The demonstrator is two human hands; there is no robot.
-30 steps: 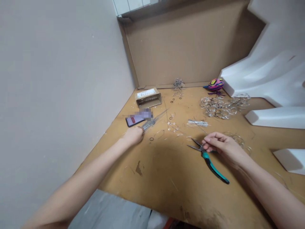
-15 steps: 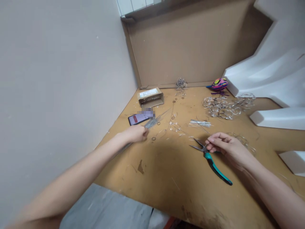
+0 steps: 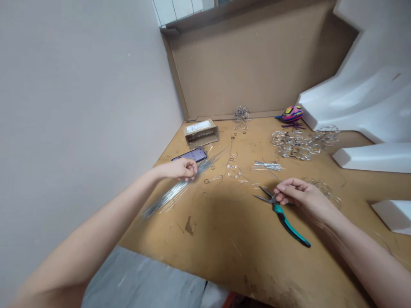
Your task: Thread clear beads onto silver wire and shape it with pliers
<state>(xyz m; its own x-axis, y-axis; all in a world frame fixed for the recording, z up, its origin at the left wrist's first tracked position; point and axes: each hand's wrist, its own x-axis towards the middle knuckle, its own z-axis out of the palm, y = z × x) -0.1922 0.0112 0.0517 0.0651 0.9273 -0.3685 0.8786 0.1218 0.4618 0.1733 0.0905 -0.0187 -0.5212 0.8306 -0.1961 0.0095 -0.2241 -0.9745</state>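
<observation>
My left hand (image 3: pixel 182 169) is over a bundle of thin straight metal wires (image 3: pixel 168 194), its fingers curled together; I cannot make out what is in them. Behind that hand lies a phone (image 3: pixel 197 155), partly covered. My right hand (image 3: pixel 298 194) has closed fingers at a pair of needle-nose pliers (image 3: pixel 292 229) with teal and black grips. The pliers' jaws are apart and point left; their second handle is hidden by the hand. Just beyond the right fingertips is a short stack of cut wires (image 3: pixel 267 166). Small clear beads (image 3: pixel 234 171) lie between the hands.
Dark rings (image 3: pixel 206 181) are scattered mid-table. A small cardboard box (image 3: pixel 201 133) stands at the back left. Tangled wire-and-bead pieces (image 3: pixel 298 145) lie back right, near a colourful object (image 3: pixel 292 114). A white moulded shape (image 3: pixel 356 94) fills the right side; a grey wall (image 3: pixel 80 85) bounds the left.
My left hand has moved slightly up and away from me, uncovering more of the wire bundle and covering part of the phone. My right hand and the pliers stay nearly in place.
</observation>
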